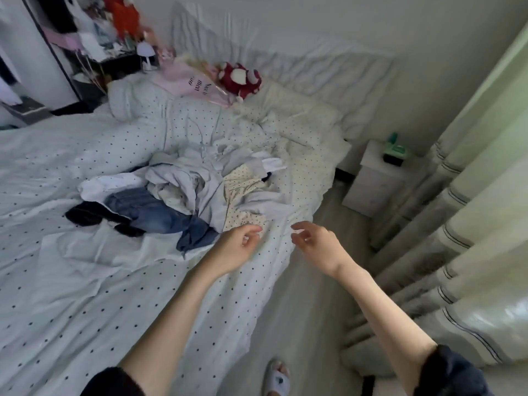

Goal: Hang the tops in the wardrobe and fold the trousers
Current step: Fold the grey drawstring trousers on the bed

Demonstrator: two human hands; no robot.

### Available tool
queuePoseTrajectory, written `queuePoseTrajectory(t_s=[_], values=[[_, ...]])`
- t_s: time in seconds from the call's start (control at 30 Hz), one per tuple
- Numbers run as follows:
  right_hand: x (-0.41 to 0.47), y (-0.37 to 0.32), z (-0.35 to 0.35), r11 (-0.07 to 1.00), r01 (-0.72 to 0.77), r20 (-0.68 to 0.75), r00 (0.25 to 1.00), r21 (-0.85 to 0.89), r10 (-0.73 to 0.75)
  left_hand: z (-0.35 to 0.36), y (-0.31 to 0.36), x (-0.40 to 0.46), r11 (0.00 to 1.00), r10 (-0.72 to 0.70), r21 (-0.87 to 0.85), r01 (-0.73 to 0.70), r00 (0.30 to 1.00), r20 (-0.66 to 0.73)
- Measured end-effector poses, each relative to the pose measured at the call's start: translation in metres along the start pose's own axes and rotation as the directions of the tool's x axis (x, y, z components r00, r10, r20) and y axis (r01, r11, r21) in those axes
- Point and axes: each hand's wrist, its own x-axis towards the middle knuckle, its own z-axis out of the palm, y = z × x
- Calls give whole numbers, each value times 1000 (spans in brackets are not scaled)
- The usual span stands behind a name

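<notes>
Blue denim jeans (pixel 151 211) lie crumpled at the near left of the clothes pile (pixel 194 192), mid-bed on the dotted sheet (pixel 85 295); that pile is your task's material.

- Pale grey and white tops (pixel 183 178), tangled through the pile's middle; individual garments hard to separate.
- Cream spotted garment (pixel 243 201), right side of the pile, its lower edge just beyond your left hand.
- Black garment (pixel 88 214), left edge, partly under the jeans.
- Your left hand (pixel 237 244): fingers loosely curled, gripping nothing, over the sheet just beside the pile.
- Your right hand (pixel 313 242): same loose curl, nothing held, near the bed's edge.
- Red plush toy (pixel 241 77) and pink bag (pixel 185 78) by the pillows (pixel 297 110).
- White bedside cabinet (pixel 377 178) with a green box (pixel 394 152), right of the bed.
- Curtain (pixel 471 210), filling the right side.
- Slippered foot (pixel 275 378) on the floor, cut off below.
- Cluttered shelf (pixel 94 44), top left, blurred; contents unreadable.
</notes>
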Motion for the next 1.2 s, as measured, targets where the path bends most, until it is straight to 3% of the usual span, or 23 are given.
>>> queuePoseTrajectory(t_s=[0.17,0.33,0.6,0.73,1.03,1.2], values=[[108,10,-49,995,104,119,987,-4,-103,-1,15,78,993,-116,-16,115,991,-70],[202,3,-54,976,218,245,946,-3,-211,-21,4,139,977,-212,-51,206,948,-237],[364,-11,-30,928,351,400,874,-124,-278,-50,-40,258,941,-337,-95,326,857,-391],[467,-25,-10,910,384,482,834,-155,-270,-72,-71,351,883,-468,-192,429,767,-440],[639,-26,49,825,550,570,722,-130,-391,-81,-165,501,790,-523,18,613,689,-502],[723,-2,114,701,704,673,574,-114,-467,-72,-236,559,633,-569,166,756,601,-561]])
